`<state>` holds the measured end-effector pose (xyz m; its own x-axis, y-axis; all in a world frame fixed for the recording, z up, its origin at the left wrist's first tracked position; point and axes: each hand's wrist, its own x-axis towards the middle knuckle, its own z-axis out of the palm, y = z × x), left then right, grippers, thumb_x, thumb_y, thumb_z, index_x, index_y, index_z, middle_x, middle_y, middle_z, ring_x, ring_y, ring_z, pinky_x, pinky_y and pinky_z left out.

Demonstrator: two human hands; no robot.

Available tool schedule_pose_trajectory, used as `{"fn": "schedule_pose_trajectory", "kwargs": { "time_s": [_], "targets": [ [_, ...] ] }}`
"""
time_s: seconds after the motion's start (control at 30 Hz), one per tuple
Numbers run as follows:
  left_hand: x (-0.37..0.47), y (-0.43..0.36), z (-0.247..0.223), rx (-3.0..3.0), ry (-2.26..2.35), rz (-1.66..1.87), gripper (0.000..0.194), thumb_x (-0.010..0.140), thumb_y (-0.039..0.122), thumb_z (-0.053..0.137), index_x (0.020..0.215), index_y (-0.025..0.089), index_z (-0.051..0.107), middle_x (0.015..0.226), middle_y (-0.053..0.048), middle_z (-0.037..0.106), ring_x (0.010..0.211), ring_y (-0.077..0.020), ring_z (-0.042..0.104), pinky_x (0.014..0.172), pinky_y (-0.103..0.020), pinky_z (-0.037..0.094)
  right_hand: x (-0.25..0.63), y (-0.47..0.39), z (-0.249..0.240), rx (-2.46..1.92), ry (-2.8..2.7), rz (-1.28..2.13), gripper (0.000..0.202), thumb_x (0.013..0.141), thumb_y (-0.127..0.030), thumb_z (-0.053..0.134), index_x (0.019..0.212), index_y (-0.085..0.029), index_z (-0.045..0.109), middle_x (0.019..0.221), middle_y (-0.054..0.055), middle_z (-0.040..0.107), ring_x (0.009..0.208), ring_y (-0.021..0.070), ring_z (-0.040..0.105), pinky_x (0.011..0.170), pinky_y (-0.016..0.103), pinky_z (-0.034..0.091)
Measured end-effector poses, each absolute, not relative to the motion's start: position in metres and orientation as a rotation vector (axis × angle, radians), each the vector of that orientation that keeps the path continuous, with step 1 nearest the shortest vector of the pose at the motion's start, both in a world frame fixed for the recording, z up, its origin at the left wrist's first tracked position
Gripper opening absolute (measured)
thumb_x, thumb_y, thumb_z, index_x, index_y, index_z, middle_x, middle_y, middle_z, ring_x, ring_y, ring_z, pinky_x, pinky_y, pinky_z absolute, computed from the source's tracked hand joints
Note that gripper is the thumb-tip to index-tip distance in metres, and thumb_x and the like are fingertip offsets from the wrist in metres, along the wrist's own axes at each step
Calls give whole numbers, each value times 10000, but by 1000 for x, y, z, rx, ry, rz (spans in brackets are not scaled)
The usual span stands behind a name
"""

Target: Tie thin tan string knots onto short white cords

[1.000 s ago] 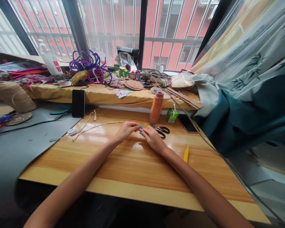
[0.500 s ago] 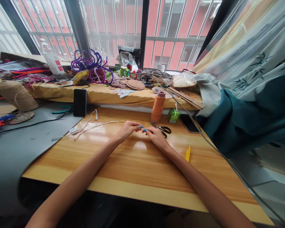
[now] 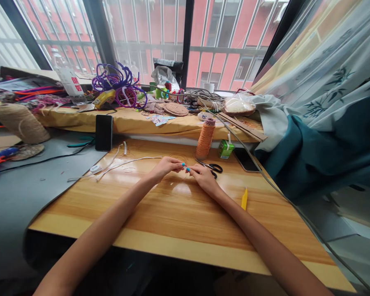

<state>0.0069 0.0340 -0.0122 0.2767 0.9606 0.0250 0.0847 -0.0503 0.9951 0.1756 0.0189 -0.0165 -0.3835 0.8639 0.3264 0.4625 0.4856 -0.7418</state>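
Over the wooden table my left hand point(image 3: 169, 166) is closed in a pinch, with a white cord point(image 3: 135, 160) running into it from the left. My right hand point(image 3: 203, 176) pinches beside it, thumb and fingers pressed together. A short pale bit of the cord shows between the two sets of fingertips; its end is hidden by the fingers. Just behind my right hand lie black-handled scissors point(image 3: 216, 167). An orange cone of thread point(image 3: 205, 139) stands behind the hands, and loose thin orange thread lies on the table near the fingertips.
A green drink carton point(image 3: 226, 149) and a dark phone point(image 3: 246, 159) are at the back right. A yellow craft knife point(image 3: 244, 199) lies right. Another phone point(image 3: 104, 132) leans upright at left. A grey cable point(image 3: 265, 179) crosses the right side. The sill point(image 3: 126, 125) is cluttered.
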Motion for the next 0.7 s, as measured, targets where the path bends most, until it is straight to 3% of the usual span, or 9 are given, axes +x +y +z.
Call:
{"fn": "schedule_pose_trajectory", "kwargs": {
  "time_s": [0.2,0.47,0.7],
  "targets": [
    [-18,48,-2,1537,1182,1127,264,657,333,566,797,126,653,675,-42,618,626,-113,517,623,-251,403,181,26,-20,-1179,-1961,679,214,761,-233,447,718,-159,644,675,24,556,638,127,496,606,237,339],
    [-6,43,-20,2433,1397,866,143,727,220,503,790,161,617,790,-57,586,774,-165,507,700,-283,394,183,29,-26,-1208,-1997,620,236,766,-223,427,675,-156,634,663,27,563,635,134,496,610,242,339],
    [-1,45,-32,2510,1495,907,108,748,175,475,720,149,576,781,-58,577,777,-172,490,702,-287,395,180,27,-26,-1200,-2021,648,221,770,-197,431,754,-146,646,685,32,570,652,130,500,621,233,347]
  ]
}}
